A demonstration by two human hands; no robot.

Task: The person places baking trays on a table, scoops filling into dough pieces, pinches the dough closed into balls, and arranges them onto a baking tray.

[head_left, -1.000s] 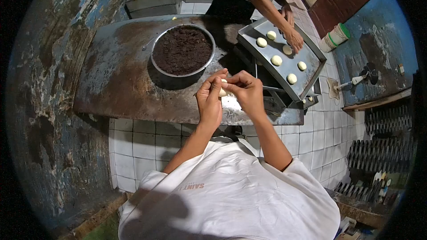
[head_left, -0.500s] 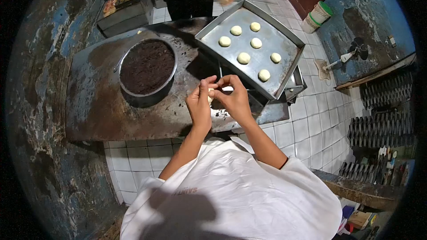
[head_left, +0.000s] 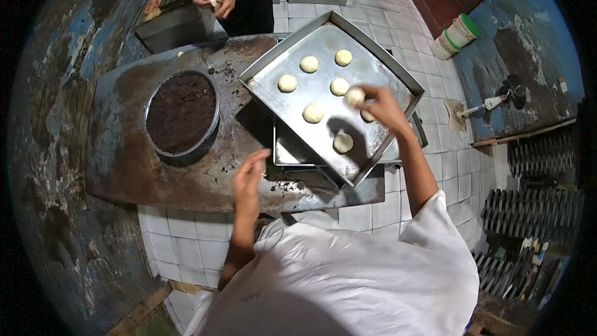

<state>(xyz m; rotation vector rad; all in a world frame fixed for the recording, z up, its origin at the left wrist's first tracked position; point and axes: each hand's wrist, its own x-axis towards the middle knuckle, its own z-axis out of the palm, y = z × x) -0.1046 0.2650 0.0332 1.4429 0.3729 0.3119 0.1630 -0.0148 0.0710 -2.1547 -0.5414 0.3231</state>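
My right hand point(head_left: 384, 107) pinches a pale round dough ball point(head_left: 354, 96) over the large metal baking tray point(head_left: 330, 165). Several similar balls, among them a front one point(head_left: 342, 143), rest spaced out on the tray; one is partly hidden under my right hand. Nothing is in my left hand point(head_left: 247, 177), which hovers at the table's near side, fingers apart. Left of the tray, a round metal bowl point(head_left: 216, 112) holds dark brown crumbly filling point(head_left: 180, 111).
Beneath the big tray lies another metal tray point(head_left: 292, 150) on the stained table point(head_left: 118, 143). Across from me a co-worker point(head_left: 249, 9) works a small piece of dough point(head_left: 215, 4) in both hands. Lidded white buckets point(head_left: 456, 36) stand on the tiled floor at right.
My hands have parted: the right carried the dough ball over the tray, while the left moved down and left, opening. The view has shifted. The co-worker appears farther left.
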